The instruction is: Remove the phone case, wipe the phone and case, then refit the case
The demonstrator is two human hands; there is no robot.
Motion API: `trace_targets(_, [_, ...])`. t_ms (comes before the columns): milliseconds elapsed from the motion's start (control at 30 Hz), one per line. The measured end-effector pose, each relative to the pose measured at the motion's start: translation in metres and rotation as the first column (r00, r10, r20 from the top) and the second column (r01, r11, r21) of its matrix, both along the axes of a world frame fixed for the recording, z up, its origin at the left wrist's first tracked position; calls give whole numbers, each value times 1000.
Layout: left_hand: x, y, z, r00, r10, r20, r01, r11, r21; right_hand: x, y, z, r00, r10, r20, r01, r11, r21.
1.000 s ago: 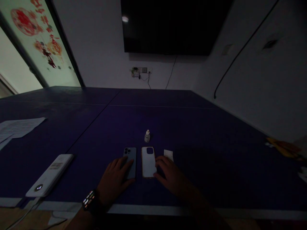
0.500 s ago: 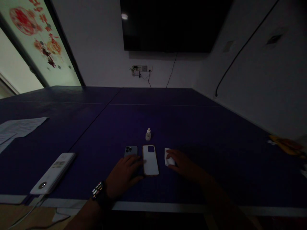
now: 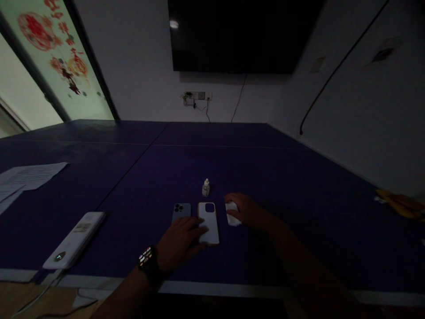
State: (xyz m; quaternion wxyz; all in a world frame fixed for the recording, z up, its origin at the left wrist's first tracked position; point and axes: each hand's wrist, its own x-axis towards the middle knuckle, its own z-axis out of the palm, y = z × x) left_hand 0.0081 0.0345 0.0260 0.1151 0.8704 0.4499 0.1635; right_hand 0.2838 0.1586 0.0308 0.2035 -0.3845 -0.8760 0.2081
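Note:
My left hand (image 3: 182,239) lies palm down with its fingers stretched, the fingertips resting on a white phone case (image 3: 210,232) with a camera cutout. Partly under that hand is a blue-grey phone (image 3: 181,210), camera side up, left of the case. My right hand (image 3: 248,212) grips a folded white tissue (image 3: 232,215) on the table, thumb on its near part and fingers along its far edge. Just beyond the case stands a small clear dropper bottle (image 3: 206,189) with a white cap.
A white power bank (image 3: 75,239) with a plugged-in cable lies at the left on the dark blue table (image 3: 212,155). Printed papers (image 3: 36,176) are farther left. Something yellow (image 3: 398,204) sits at the right edge. A black screen (image 3: 232,35) hangs on the wall.
My left hand has shifted right, its fingers now farther over the case. My right hand and the tissue have moved slightly away and left, with the fingers over the tissue's far edge.

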Motion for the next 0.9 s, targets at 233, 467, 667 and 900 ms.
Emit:
trace_targets(233, [-4,62,24,976,119,182,-105,991,-89,-67,61,25,980,-91,-178,96,995,19])
trace_targets(467, [-3,147,3,929,165,332,-118,980,-158,-84,74,14,968,-73,-240,68,997,-30])
trace_targets(667, [-1,163,-19,887,172,428,-97,976,-193,-83,76,5,957,-71,-282,53,996,-71])
trace_targets(900, [-4,159,-20,875,158,459,-68,976,-207,-81,73,6,948,-57,-314,27,995,-99])
